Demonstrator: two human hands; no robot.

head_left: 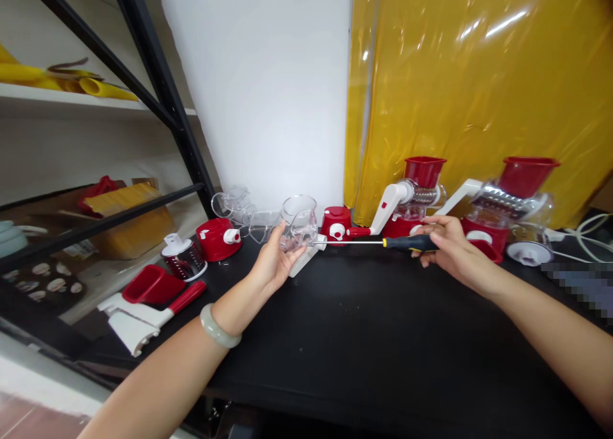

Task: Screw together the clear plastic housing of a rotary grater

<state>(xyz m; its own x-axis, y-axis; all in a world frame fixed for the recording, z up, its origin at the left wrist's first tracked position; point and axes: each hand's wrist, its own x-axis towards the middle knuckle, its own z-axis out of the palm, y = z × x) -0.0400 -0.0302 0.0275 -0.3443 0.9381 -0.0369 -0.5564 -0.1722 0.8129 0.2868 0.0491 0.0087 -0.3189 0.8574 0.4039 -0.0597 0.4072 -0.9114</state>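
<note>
Fingers of the right hand wrapped round the screwdriver, head view, and I read its long axis as sideways, tip pointing left at the clear plastic housing held in the nearer left hand above the black table, tip contact unclear.

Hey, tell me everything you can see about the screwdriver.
The screwdriver has a black handle with a yellow band at its front and a thin, straight shaft that looks like metal. It lies nearly level over the black table, pointing left. The right hand grips the handle. The tip is at the clear plastic part in the left hand; its shape, and whether it touches, cannot be made out.
</note>
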